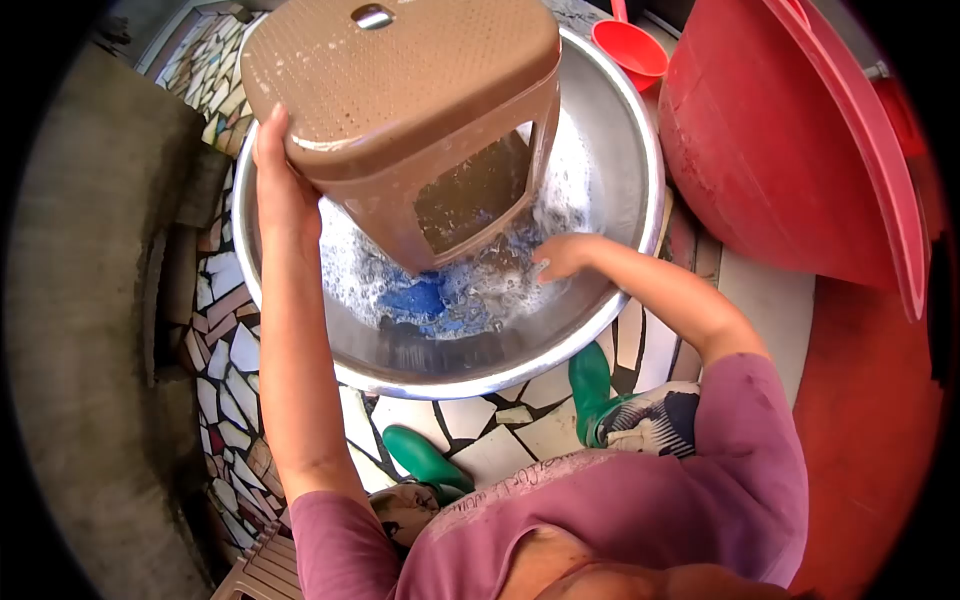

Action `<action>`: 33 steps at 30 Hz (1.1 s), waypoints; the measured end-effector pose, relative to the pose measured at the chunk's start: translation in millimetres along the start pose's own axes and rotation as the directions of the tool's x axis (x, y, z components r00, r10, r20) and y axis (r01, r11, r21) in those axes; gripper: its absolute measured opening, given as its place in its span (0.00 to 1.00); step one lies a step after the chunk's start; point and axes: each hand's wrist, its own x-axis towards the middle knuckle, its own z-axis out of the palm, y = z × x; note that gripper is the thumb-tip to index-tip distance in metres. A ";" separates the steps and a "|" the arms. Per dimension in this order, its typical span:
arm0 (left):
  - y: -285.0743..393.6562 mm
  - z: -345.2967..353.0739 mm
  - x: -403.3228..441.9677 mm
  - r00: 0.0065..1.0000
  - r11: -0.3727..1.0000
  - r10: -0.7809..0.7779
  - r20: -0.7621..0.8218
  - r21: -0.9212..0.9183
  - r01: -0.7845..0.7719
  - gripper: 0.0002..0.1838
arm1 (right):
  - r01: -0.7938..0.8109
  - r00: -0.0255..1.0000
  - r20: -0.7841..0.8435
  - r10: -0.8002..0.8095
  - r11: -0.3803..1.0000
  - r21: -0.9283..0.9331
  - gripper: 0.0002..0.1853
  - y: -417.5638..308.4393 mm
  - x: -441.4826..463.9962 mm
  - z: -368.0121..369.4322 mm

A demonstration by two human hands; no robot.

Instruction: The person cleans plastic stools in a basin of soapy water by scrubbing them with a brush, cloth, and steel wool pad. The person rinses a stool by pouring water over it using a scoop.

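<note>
A brown plastic stool (400, 75) with a dimpled seat and a cut-out side is held tilted over a wide metal basin (480, 385). My left hand (277, 165) grips the stool's left edge, thumb up on the seat rim and the other fingers hidden behind it. Its lower part reaches down to foamy water (350, 265) in the basin. My right hand (565, 258) is at the water's surface, right of the stool's lower edge, with its fingers apart and partly lost in foam and splashes. Something blue (420, 297) lies in the water below the stool.
A big red plastic tub (770, 150) leans on the right. Behind the basin's rim is a red dipper (630, 52). Below are green boots (425, 455) on a broken-tile floor (550, 435). A concrete wall (90, 300) stands left, and a brown slatted thing (265, 570) sits at lower left.
</note>
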 end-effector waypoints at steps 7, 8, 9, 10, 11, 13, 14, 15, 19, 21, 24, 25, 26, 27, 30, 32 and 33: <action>7.7 11.4 41.9 0.998 0.998 0.041 -0.046 -0.048 -0.043 0.32 | -0.407 0.751 -0.645 0.145 0.870 -0.279 0.41 -27.5 49.3 -9.1; 6.1 11.8 40.5 0.997 0.997 0.050 -0.061 -0.052 -0.053 0.32 | -0.460 0.716 -0.678 0.166 0.843 -0.279 0.42 -17.5 47.7 -8.3; 2.9 11.6 37.7 0.995 0.996 0.060 -0.077 -0.059 -0.065 0.32 | -0.516 0.678 -0.711 0.187 0.810 -0.278 0.43 -9.4 45.9 -6.4; 0.5 8.6 33.7 0.992 0.998 0.018 -0.123 -0.051 -0.025 0.32 | -0.521 0.666 -0.724 0.181 0.807 -0.278 0.41 -4.1 45.4 -6.2; -2.4 5.5 25.2 0.991 0.998 0.035 -0.128 -0.042 -0.041 0.33 | -0.530 0.662 -0.724 0.195 0.804 -0.268 0.41 -2.5 48.9 -5.1; 0.3 -2.4 10.2 0.995 0.998 0.025 -0.099 -0.061 -0.031 0.34 | -0.585 0.681 -0.642 0.352 0.789 -0.187 0.39 -17.6 58.5 2.8; 1.5 -3.2 10.2 0.995 0.998 -0.006 -0.101 -0.068 -0.001 0.32 | -0.560 0.731 -0.588 0.344 0.796 -0.230 0.39 -24.9 53.8 5.9; 2.1 -6.0 12.3 0.994 0.997 0.009 -0.110 -0.069 -0.016 0.32 | -0.569 0.729 -0.583 0.358 0.790 -0.226 0.39 -37.4 52.2 10.3; -5.1 -15.4 25.1 0.988 0.991 0.053 -0.143 -0.111 -0.069 0.35 | -0.101 0.849 -0.525 0.048 0.992 -0.073 0.35 -36.4 52.7 23.6; -16.2 -17.0 25.4 0.987 0.988 0.097 -0.131 -0.109 -0.112 0.36 | 0.166 0.819 -0.559 -0.128 0.986 0.017 0.32 -29.3 48.6 22.9; -22.2 -13.3 25.4 0.971 0.990 0.086 -0.224 -0.091 -0.108 0.31 | -0.327 0.917 -0.321 0.238 0.909 -0.260 0.22 -62.5 27.4 -13.4; -19.5 -15.8 30.6 0.972 0.991 0.086 -0.220 -0.078 -0.105 0.31 | -0.315 0.919 -0.321 0.228 0.914 -0.255 0.22 -80.8 31.0 -15.8; -15.3 -17.9 38.6 0.981 0.992 0.059 -0.188 -0.097 -0.078 0.29 | -0.261 0.936 -0.315 0.159 0.912 -0.315 0.23 -99.7 35.1 -15.7; -10.4 -19.6 46.9 0.988 0.992 0.029 -0.154 -0.121 -0.048 0.28 | -0.211 0.947 -0.306 0.095 0.903 -0.373 0.23 -112.5 38.3 -13.5; 4.8 -20.5 66.6 0.993 0.986 -0.003 -0.116 -0.167 -0.017 0.27 | -0.282 0.741 -0.670 0.044 0.926 -0.252 0.25 -105.9 59.4 -4.5; 11.1 -19.1 72.8 0.992 0.987 0.000 -0.129 -0.162 -0.021 0.26 | -0.369 0.722 -0.678 0.137 0.905 -0.210 0.27 -80.0 53.9 0.1; 12.1 -14.1 66.1 0.993 0.986 0.000 -0.120 -0.165 -0.019 0.26 | -0.441 0.705 -0.674 0.219 0.880 -0.176 0.28 -67.4 50.3 4.5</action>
